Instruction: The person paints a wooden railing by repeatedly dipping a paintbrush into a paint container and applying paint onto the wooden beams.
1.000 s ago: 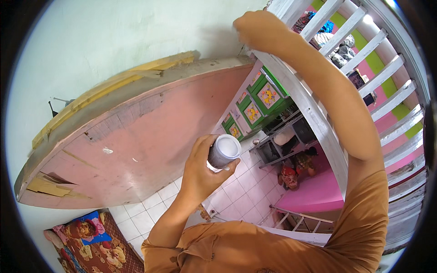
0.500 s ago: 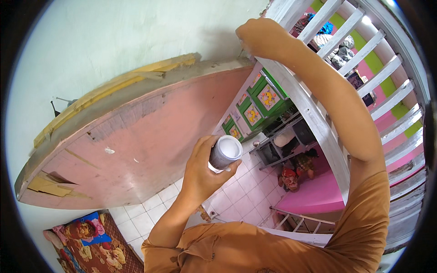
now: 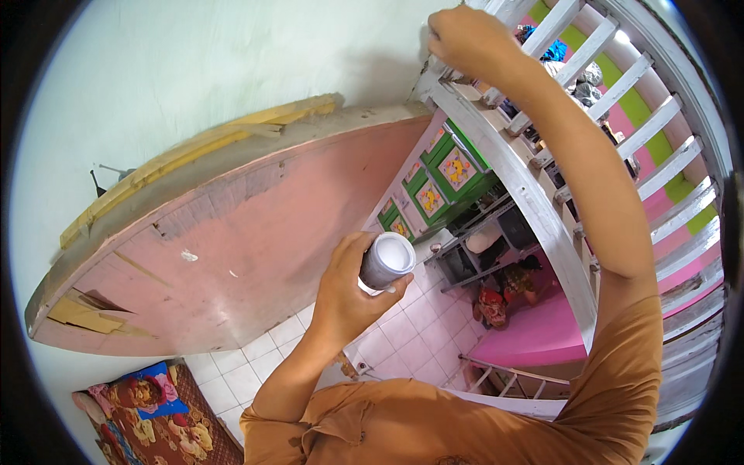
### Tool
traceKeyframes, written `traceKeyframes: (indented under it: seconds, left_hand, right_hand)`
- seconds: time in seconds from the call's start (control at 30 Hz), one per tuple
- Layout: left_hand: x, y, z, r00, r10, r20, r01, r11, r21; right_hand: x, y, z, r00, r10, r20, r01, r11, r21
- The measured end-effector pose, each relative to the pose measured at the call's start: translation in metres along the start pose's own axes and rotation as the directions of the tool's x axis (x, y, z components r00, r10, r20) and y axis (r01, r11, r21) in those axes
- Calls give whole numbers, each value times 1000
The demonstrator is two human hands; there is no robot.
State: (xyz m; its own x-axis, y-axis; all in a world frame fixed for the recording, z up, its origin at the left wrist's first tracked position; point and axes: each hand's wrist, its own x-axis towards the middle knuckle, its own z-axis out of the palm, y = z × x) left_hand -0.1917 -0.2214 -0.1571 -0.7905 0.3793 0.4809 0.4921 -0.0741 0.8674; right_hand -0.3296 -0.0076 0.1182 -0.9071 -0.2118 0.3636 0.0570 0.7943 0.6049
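1. A pale wall (image 3: 232, 58) fills the upper left; below it, a scuffed pink panel (image 3: 240, 240) carries a yellow strip of wood (image 3: 201, 163) along its ledge.
2. A white slatted frame (image 3: 531, 195) rises on the right; the raised right forearm crosses in front, hiding some slats.
3. Beyond and lower, a green cabinet (image 3: 449, 182) with picture fronts stands near a grey rack (image 3: 457, 267) holding dark items and a whitish bundle (image 3: 484, 236).
4. The right hand (image 3: 469, 43) is up where frame meets wall, fingers curled; whether it grips anything cannot be told.
5. The left hand (image 3: 345, 287) is partly closed round a cup (image 3: 380, 271), thumb opposite fingers, well apart from and below the right hand.
6. The cup, roughly upright, contains something white (image 3: 393, 252).
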Motion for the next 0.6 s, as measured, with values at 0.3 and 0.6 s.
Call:
traceKeyframes:
  seconds: [0.3,0.6]
  left_hand:
    - [-1,1,6,998,-16,-57,13,999,-39]
    - [-3,-2,7,999,-29,-38,29,1000,-6]
  right_hand:
    - [11,43,-53,953,229,-199,-258,957,-133]
    - [-14,6,-4,995,-72,64,74,997,-17]
